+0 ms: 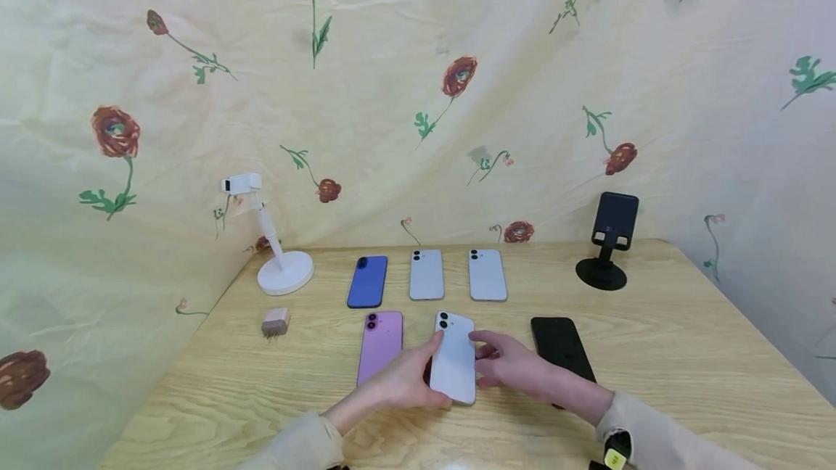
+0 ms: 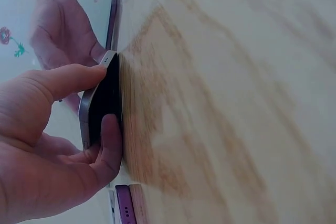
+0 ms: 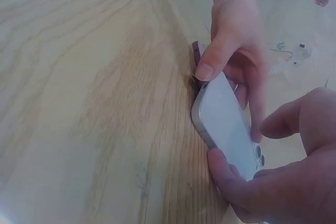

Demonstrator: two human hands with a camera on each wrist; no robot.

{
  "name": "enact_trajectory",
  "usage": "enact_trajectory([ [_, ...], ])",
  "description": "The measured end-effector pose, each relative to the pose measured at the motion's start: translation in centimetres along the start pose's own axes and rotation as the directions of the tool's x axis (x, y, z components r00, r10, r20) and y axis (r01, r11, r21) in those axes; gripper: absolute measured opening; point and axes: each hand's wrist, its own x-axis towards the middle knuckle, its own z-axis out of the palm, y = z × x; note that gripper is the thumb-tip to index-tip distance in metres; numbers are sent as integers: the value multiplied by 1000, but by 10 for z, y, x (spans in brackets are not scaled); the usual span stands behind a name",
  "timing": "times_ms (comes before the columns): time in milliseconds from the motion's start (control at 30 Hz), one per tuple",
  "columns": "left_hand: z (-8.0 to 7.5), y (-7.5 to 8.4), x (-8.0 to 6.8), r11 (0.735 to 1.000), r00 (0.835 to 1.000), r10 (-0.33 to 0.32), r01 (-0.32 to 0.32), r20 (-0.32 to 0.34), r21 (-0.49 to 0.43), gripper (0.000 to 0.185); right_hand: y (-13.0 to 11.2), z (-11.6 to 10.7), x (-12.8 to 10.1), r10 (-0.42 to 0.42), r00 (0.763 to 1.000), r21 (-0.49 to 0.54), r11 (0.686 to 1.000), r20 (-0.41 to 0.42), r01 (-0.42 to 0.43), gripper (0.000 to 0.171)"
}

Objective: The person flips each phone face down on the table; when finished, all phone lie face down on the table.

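A white phone [image 1: 453,361] lies between my two hands at the front of the table, back and twin cameras up. It is tilted, its left side raised, and part of its dark screen [image 2: 106,103] shows in the left wrist view. My left hand [image 1: 411,377] grips it along the left side, thumb and fingers spread round the edge and the lower end. On the other side, my right hand [image 1: 512,365] holds the phone's right edge with bent fingers. A purple phone [image 1: 380,347] lies left of it, and a black phone [image 1: 564,348] lies partly behind the right forearm.
Behind lie a blue phone [image 1: 368,282] and two white phones, one [image 1: 427,275] left of the other [image 1: 487,275]. A white stand [image 1: 285,273] and a pinkish charger plug [image 1: 276,320] are at the left. At the back right stands a black phone stand [image 1: 614,227]. Flowered cloth [image 1: 392,93] hangs behind.
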Motion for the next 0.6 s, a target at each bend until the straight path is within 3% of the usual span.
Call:
enact_trajectory([
  [233, 0, 0, 0, 999, 1000, -13, 13, 0, 31, 108, 6, -1, 3, -71, 997, -168, 983, 19, 73, 62],
  [400, 1, 2, 1, 999, 1000, -19, 19, -3, 40, 108, 7, 0, 5, -118, 993, -295, 948, 14, 117, 64],
  [600, 0, 5, 1, 998, 1000, -24, 23, 1, 54, 108, 7, 1, 5, -191, 981, -379, 905, 44, 193, 66],
])
